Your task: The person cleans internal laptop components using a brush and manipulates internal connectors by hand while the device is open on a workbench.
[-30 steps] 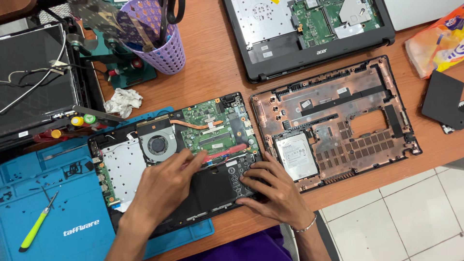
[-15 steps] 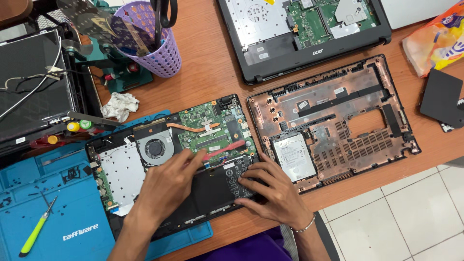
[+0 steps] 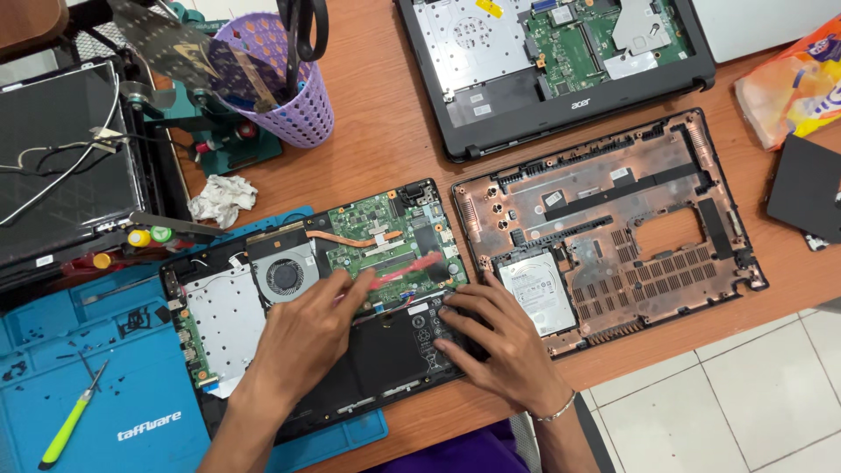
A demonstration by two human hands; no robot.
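Observation:
An opened laptop base (image 3: 219, 324) lies on a blue work mat, showing a green circuit board (image 3: 377, 236), a round fan (image 3: 285, 276) and a flat black battery (image 3: 399, 346). My left hand (image 3: 307, 337) grips a thin red pry tool (image 3: 412, 265) whose tip rests on the board near the battery's upper edge. My right hand (image 3: 499, 337) lies flat on the battery's right end, fingers pressing down. A copper-tinted bottom cover (image 3: 648, 236) with a silver hard drive (image 3: 534, 289) lies just right of the laptop.
A second opened laptop (image 3: 552, 70) sits at the far edge. A purple basket (image 3: 293, 105) holds scissors and tools. A detached screen (image 3: 61, 175) lies far left. The blue mat (image 3: 114, 394) bears a green screwdriver (image 3: 74, 425). An orange packet (image 3: 793, 83) lies right.
My left hand has shifted slightly right, sliding the red tool along the board near the battery's top edge. The right hand stays on the battery's right end.

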